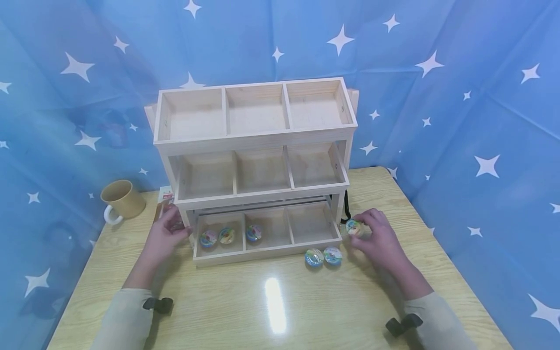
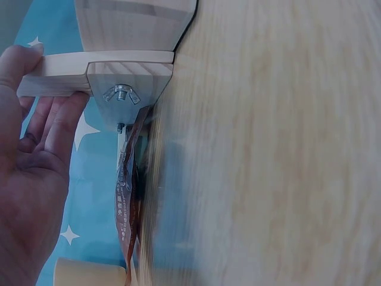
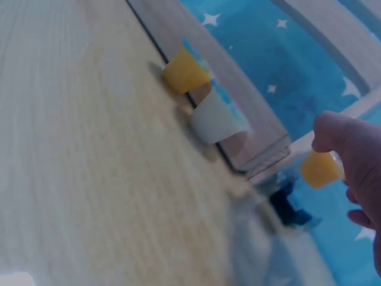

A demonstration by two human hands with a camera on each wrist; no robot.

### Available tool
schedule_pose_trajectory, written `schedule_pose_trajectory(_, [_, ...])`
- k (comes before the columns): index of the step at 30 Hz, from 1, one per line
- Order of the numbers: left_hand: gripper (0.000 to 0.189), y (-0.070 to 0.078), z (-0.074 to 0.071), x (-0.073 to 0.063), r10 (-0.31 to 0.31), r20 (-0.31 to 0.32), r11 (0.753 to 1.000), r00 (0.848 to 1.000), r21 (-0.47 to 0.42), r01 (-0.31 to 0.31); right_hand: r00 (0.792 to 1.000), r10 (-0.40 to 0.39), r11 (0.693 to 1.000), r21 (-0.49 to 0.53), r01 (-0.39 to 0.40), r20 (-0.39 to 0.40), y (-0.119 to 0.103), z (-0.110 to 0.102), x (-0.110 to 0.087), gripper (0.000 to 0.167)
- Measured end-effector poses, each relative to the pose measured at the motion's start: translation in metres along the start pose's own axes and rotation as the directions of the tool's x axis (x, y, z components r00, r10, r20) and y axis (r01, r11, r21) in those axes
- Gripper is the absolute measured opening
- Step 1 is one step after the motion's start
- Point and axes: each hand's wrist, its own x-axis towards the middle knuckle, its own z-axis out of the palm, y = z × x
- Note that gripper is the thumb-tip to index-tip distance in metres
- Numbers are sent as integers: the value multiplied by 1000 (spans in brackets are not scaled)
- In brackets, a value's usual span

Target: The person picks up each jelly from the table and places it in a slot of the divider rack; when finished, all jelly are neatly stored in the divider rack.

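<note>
A three-tier wooden rack stands on the table, each tier split into three compartments. At its lower left side my left hand grips the upright, thumb on one face and fingers on the other in the left wrist view. Right of the bottom tier, my right hand pinches a small jelly cup, orange with a printed lid. Two more jelly cups, one white and one orange, stand before the bottom tier's right end. Inside that tier, two cups lie in the left compartment and one cup in the middle.
A tan mug with a white handle stands at the back left. Between it and the rack lies a brown packet. A black strap lies by the rack's right leg. Blue star-patterned cloth surrounds the table.
</note>
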Motion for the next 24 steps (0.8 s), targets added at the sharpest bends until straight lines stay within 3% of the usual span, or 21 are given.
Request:
schedule_pose_trajectory(7, [71, -1, -1, 0, -1, -1, 1000, 1000, -13, 1, 996, -75, 997, 5, 75, -41, -16, -4, 4, 49])
schedule_pose_trajectory(24, [71, 0, 0, 0, 6, 7, 1000, 1000, -11, -6, 986, -143, 984, 117, 133, 81, -69, 25, 26, 46])
